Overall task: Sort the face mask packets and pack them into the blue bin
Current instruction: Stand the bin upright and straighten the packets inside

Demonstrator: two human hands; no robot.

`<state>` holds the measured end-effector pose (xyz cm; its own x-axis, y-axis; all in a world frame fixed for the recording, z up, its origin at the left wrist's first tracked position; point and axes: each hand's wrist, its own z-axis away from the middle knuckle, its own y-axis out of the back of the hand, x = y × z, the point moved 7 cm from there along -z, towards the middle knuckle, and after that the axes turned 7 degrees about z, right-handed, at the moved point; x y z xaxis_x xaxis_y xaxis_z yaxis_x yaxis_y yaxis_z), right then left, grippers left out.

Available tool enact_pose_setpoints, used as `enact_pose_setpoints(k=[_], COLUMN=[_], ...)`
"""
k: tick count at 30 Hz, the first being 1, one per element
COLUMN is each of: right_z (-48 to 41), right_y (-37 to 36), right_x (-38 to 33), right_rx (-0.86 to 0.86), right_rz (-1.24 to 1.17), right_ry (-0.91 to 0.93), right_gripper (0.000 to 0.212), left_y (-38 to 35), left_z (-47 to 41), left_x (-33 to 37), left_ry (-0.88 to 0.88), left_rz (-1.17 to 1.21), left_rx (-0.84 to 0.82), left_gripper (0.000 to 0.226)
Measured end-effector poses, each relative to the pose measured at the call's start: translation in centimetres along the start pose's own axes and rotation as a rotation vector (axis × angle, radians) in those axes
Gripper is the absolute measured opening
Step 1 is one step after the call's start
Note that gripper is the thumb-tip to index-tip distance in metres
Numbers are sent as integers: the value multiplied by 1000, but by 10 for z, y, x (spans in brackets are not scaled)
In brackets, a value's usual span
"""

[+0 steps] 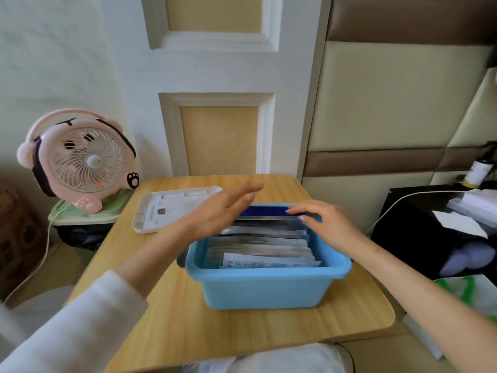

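The blue bin [266,288] stands in the middle of a small wooden table [188,319]. Several silver and white face mask packets [263,246] stand on edge inside it, in a row from front to back. My left hand [228,208] hovers over the bin's far left corner with its fingers straight and blurred, holding nothing. Over the far right part of the bin is my right hand [325,222], its fingertips touching the top of the rearmost packets.
A white tray [161,211] lies at the table's far left. A pink fan [80,160] stands on a green-lidded box to the left. Black furniture with papers and a bottle [478,170] is on the right. A panelled wall stands close behind.
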<state>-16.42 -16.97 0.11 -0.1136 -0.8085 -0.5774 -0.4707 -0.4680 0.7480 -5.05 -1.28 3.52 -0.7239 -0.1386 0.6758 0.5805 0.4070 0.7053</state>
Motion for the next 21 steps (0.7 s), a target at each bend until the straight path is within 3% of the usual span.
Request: enact_pose_setpoints(k=[5, 11, 15, 21], right_z=[8, 53, 54, 51], right_y=[0, 3, 7, 1], right_x=[-7, -29, -31, -36], right_rx=[-9, 86, 52, -145], right_rz=[14, 86, 4, 92], right_ry=[2, 132, 116, 127], right_gripper=[28, 29, 17, 8], left_y=[-44, -16, -10, -14], left_z=[54, 84, 71, 58], left_x=[21, 18, 18, 18], left_ry=[-186, -456, -387, -379], left_rz=[-454, -426, -408, -594], left_rx=[-275, -53, 13, -193], left_gripper=[50, 36, 11, 12])
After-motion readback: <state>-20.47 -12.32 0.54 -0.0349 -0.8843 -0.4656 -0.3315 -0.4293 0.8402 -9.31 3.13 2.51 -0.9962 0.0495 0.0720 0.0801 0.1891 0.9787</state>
